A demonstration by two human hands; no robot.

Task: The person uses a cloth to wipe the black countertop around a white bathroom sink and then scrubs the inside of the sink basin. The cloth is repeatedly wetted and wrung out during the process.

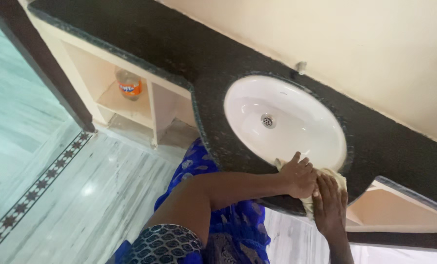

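Pressing a pale cloth [326, 178] against the sink [287, 122] rim on the dark desk [179, 44], we grasp it with left hand [299, 176] and right hand [330, 205].

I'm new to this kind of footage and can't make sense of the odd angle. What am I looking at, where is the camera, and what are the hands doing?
There is no machine here: the camera sits on a person's head and looks down, so the picture is tilted. You see the person's own two bare hands. The left hand and the right hand both press on a pale cloth at the near rim of a white oval sink. The sink is set into a dark speckled countertop along a cream wall. It has a metal drain in its middle. In an open shelf below the counter stands a plastic bottle with an orange label. The floor is pale marble with a dark patterned border. The blue patterned cloth is the person's clothing.
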